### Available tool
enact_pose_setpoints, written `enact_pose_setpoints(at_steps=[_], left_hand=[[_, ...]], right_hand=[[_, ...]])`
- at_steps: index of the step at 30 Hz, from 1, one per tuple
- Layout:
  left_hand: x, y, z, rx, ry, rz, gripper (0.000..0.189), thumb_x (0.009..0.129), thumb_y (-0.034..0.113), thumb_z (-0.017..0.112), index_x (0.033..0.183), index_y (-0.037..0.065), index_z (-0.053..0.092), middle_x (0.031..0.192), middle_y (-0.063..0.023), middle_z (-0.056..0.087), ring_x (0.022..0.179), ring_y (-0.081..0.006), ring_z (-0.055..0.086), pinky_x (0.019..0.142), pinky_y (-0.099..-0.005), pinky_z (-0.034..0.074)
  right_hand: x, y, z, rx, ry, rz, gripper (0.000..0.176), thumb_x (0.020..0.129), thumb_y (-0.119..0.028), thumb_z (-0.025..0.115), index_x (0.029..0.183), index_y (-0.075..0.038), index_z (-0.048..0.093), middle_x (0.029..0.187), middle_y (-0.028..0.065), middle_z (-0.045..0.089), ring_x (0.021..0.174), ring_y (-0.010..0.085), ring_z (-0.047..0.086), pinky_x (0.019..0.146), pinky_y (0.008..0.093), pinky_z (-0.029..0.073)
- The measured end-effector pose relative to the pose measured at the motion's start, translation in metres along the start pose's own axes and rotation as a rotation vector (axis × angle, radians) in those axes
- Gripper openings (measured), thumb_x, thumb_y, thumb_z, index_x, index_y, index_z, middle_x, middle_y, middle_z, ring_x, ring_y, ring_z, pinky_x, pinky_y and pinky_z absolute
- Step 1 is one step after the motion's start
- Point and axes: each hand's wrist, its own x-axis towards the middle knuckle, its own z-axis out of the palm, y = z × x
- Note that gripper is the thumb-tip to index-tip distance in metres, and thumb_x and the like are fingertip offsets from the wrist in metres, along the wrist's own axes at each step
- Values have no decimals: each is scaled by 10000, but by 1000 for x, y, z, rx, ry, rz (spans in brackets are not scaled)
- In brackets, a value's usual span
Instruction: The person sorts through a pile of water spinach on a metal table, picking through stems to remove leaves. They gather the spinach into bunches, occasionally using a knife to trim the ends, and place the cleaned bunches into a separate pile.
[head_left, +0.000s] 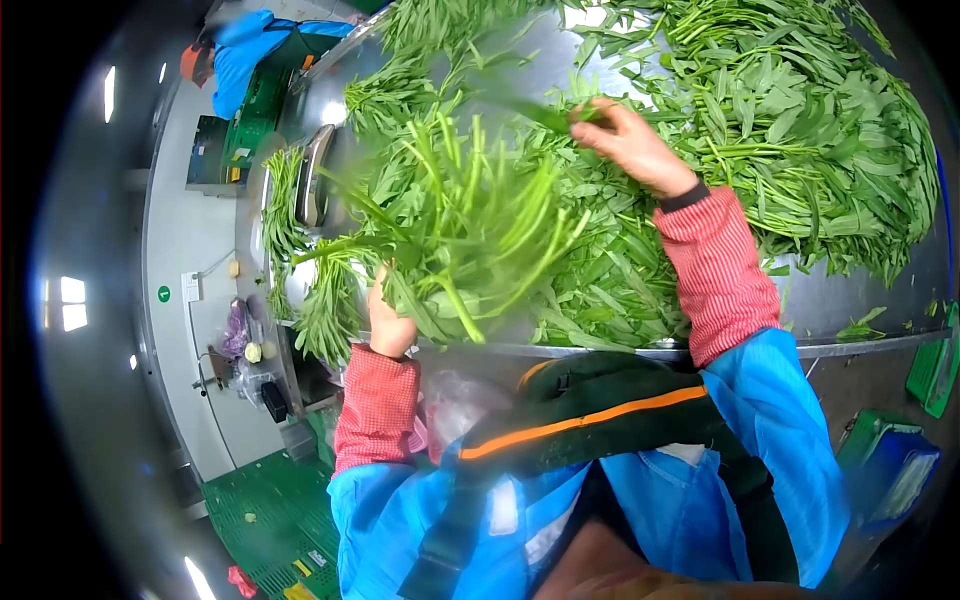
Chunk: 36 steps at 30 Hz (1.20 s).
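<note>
My left hand [388, 312] is wrapped round a loose bunch of leafy green stems [480, 215], whose pale cut ends point up and to the right, partly blurred. To the right and higher up, my right hand [620, 140] has its thumb and fingers pinched together on a green leaf [540, 113]. Loose greens [610, 280] lie on the metal table [850, 300] under and between both hands. The bunch hides part of my left hand's fingers.
A large heap of greens [800, 130] covers the table's right side. Smaller bunches [330, 300] lie at the left edge near a metal device [315, 175]. Another person in blue [240, 60] is at the upper left. Green crates [270, 520] stand at the lower left.
</note>
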Motion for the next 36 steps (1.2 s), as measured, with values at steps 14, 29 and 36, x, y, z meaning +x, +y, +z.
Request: enact_pose_setpoints(at_steps=[14,29,36], left_hand=[[-3,-30,-6,108,-168,-90,318,753,-37,566,1070,-32,581,879,-68,665,797,-189,632,754,-296,499],[0,9,4,-443,-87,-302,287,738,-23,624,1022,-28,661,951,-86,679,850,-163,630,770,-290,497],[24,28,13,166,-101,-199,524,706,83,704,1187,4,515,1062,-135,628,943,-224,614,815,-318,487]], right_hand=[[-13,24,-17,977,-21,-78,216,945,-238,529,949,-24,557,527,-88,297,424,45,257,393,196,228],[-9,15,-3,567,164,78,255,960,-303,483,809,-97,487,591,-63,396,467,35,337,415,184,264],[-25,-31,72,-5,24,-112,436,886,-309,569,1210,-19,539,836,77,652,695,177,614,635,317,497]])
